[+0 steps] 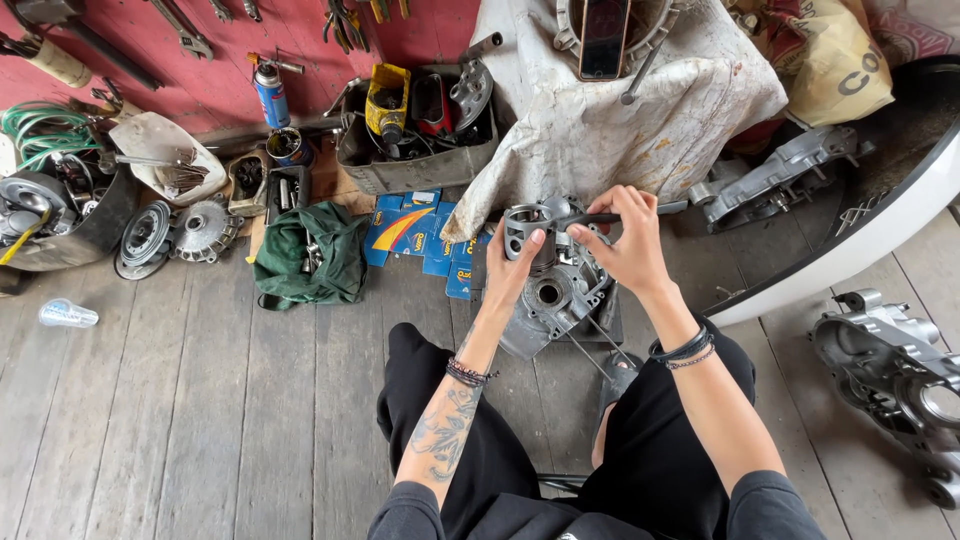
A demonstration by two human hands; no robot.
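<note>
A grey metal engine crankcase (556,290) stands on the wooden floor between my knees. My left hand (513,267) presses against its left side, thumb up near the round opening at the top. My right hand (624,240) is closed on the dark handle of a tool (590,218) held across the top of the casing. Long studs (600,345) stick out of the casing toward me.
A green cloth bag (312,253), blue boxes (420,232), a metal tray of parts (418,125), a spray can (270,92) and round engine parts (175,232) lie at the left. A cloth-draped object (610,120) stands behind. Another casing (890,370) lies right, beside a white curved panel (860,240).
</note>
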